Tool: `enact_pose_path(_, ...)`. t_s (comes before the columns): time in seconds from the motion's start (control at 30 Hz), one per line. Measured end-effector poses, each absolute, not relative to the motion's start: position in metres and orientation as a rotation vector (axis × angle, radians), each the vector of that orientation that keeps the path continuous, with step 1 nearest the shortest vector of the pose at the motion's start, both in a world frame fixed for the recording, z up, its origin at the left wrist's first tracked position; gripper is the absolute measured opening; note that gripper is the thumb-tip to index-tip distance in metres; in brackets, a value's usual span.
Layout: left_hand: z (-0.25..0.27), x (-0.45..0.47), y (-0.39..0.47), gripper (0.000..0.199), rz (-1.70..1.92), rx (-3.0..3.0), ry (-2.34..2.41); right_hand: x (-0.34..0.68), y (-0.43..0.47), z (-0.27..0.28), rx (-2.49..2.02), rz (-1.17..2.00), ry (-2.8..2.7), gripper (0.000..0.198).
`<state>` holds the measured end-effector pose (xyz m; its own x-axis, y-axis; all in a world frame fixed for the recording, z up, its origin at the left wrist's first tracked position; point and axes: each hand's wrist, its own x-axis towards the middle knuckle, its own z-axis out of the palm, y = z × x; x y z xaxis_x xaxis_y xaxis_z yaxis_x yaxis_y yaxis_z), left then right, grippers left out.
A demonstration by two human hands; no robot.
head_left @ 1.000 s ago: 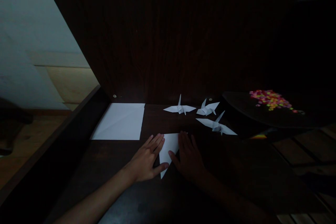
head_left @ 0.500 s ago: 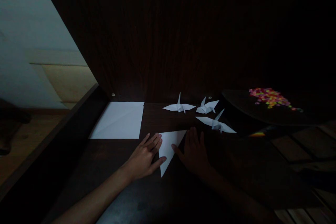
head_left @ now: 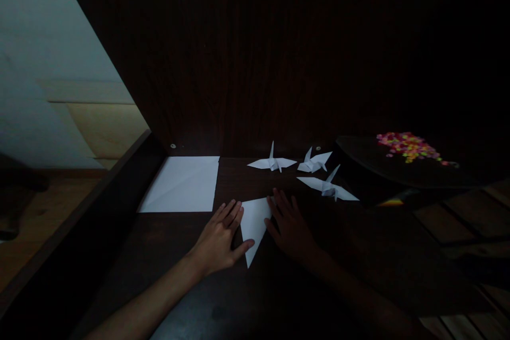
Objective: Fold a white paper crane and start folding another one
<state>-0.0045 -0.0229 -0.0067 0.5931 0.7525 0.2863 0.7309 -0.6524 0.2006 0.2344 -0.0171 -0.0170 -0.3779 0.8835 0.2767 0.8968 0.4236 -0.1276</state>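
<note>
- Nearest me, the folded paper [head_left: 254, 223] lies flat on the dark tabletop [head_left: 159, 263] between my two hands, its narrow tip pointing back towards me and its broad edge facing away. I judge its long axis to run roughly near to far.
- My left hand [head_left: 218, 241] is palm down along the left side, fingers stretched out and the thumb spread well away from them. The fingertips meet the far left corner; the thumb crosses onto the paper a little above the tip, which makes this the hand closer to the pointed end.
- My right hand [head_left: 290, 226] is also spread, palm down, nothing pinched in it. Its fingertips cover the far right corner and its thumb sits at the slanted right edge, so the paper lies to its left. I can't tell how hard either hand presses.
- Beyond my left hand, a larger white sheet [head_left: 183, 186] rests flat, apart from the folded paper.
- Past my right hand stand three paper birds: the front one [head_left: 329, 188] nearest, the left one [head_left: 274, 164] and the back one [head_left: 314, 162] behind.
- Off to the right, small bright pieces [head_left: 410, 146] are heaped on a dark surface; too dim to identify.
</note>
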Motion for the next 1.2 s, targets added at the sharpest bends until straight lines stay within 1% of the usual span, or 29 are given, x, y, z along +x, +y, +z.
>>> enact_pose_path(0.17, -0.003, -0.006, -0.023, 0.078, 0.496, 2.721, 1.301, 0.236, -0.016, -0.021, -1.31, 0.007, -2.53, 0.049)
enact_pose_path(0.3, -0.003, -0.008, -0.022, 0.07, 0.518, 2.73, 1.266, 0.235, -0.017, -0.02, -1.253, 0.035, -2.544, 0.049)
enact_pose_path(0.47, -0.001, -0.006, -0.025, 0.054, 0.54, 2.814, 1.195, 0.233, -0.017, -0.021, -1.399, 0.062, -2.462, 0.059)
enact_pose_path(0.67, 0.008, -0.002, -0.033, 0.038, 0.558, 2.938, 0.969, 0.229, -0.019, -0.015, -1.564, -0.001, -2.478, 0.068)
enact_pose_path(0.87, 0.006, -0.002, -0.038, 0.032, 0.656, 2.925, 0.857, 0.225, -0.021, -0.01, -1.828, -0.065, -2.337, 0.085)
enact_pose_path(0.97, 0.007, -0.003, -0.038, 0.029, 0.683, 2.902, 0.801, 0.226, -0.019, -0.013, -1.881, -0.07, -2.266, 0.093)
enact_pose_path(1.1, 0.01, -0.004, -0.033, 0.025, 0.726, 2.867, 0.759, 0.229, -0.017, -0.019, -1.859, -0.043, -2.222, 0.096)
enact_pose_path(1.2, 0.009, -0.006, -0.028, 0.025, 0.798, 2.817, 0.767, 0.23, -0.015, -0.023, -1.853, -0.007, -2.191, 0.094)
